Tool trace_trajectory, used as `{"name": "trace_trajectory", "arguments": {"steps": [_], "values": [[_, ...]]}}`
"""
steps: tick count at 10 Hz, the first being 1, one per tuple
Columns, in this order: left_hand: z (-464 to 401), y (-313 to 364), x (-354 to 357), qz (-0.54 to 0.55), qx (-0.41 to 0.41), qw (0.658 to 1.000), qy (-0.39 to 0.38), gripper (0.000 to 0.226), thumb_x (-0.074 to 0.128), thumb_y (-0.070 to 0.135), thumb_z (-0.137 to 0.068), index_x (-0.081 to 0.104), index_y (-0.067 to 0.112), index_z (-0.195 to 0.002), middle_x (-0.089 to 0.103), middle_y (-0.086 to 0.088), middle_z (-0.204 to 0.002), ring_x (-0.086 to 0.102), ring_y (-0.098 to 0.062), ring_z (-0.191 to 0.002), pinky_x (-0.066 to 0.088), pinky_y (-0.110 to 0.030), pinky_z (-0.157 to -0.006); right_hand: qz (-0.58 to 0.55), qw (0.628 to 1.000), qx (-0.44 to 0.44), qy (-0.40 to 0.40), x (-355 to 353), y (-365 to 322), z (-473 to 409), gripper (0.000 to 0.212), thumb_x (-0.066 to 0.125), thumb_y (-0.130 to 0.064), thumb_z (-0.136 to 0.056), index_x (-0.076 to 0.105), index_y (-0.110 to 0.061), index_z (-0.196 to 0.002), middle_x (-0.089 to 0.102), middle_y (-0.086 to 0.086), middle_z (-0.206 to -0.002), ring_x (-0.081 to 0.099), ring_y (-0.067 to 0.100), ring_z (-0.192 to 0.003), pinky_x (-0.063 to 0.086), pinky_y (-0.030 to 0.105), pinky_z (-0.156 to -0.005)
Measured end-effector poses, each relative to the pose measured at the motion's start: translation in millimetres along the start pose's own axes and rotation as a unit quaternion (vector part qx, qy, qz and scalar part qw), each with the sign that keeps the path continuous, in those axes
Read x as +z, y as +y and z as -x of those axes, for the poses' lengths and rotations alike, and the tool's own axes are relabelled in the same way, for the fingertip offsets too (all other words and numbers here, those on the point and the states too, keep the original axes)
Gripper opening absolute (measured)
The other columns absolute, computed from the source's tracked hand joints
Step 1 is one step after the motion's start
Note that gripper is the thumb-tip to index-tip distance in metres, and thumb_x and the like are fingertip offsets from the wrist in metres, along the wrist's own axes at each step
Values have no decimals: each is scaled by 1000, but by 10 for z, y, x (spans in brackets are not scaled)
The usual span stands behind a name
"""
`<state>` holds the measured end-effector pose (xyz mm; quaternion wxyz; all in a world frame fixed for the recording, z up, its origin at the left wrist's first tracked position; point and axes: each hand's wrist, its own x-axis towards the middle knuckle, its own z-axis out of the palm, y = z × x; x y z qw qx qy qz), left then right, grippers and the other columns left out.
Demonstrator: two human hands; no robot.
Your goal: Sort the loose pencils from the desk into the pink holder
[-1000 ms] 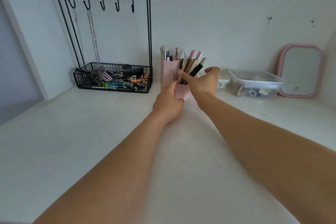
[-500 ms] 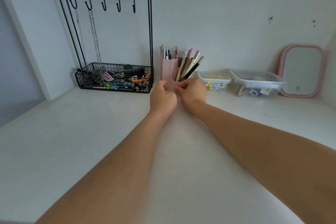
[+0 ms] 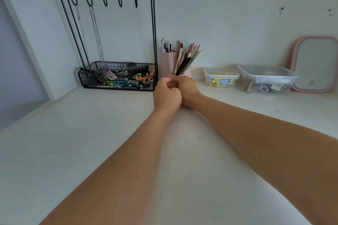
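Both hands, left (image 3: 167,95) and right (image 3: 188,89), curl together at the holder (image 3: 169,64) base, what they pinch unclear; steadying it keeps the pencils (image 3: 186,60) upright.

Table (image 3: 91,142), rear edge against wall, left to right: wire rack (image 3: 117,76); pencil holder (image 3: 169,64) with pencils (image 3: 186,60) in it; small lidded box (image 3: 220,77); larger lidded box (image 3: 267,78); mirror (image 3: 316,64) leaning behind it.
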<state>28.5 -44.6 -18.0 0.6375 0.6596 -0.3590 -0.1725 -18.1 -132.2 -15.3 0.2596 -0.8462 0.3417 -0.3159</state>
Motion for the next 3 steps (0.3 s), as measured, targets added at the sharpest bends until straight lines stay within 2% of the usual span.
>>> {"name": "trace_trajectory", "arguments": {"steps": [1, 2, 3], "values": [[-3, -1, -25, 8, -5, 1000, 6, 48, 43, -5, -89, 59, 14, -131, 59, 3, -111, 56, -15, -106, 40, -22, -85, -20, 1000, 22, -9, 12, 8, 7, 35, 63, -12, -87, 70, -19, -121, 72, 0, -109, 62, 10, -99, 44, 21, -86], [-5, -31, -62, 7, 2, 1000, 23, 50, 45, -4, -90, 57, 13, -135, 61, -3, -125, 56, -17, -112, 42, -24, -93, -98, 991, 86, 32, -73, 67, 66, 27, 68, -13, -84, 75, -20, -110, 73, -2, -103, 65, 12, -97, 49, 22, -87], [51, -9, -90, -7, -22, 1000, 10, 49, 49, -1, -91, 56, 16, -136, 59, 0, -124, 56, -17, -111, 46, -27, -89, -204, 965, 161, 41, -255, 110, 194, 19, 69, -7, -84, 76, -18, -98, 71, 4, -91, 64, 16, -84, 56, 29, -83]]}}
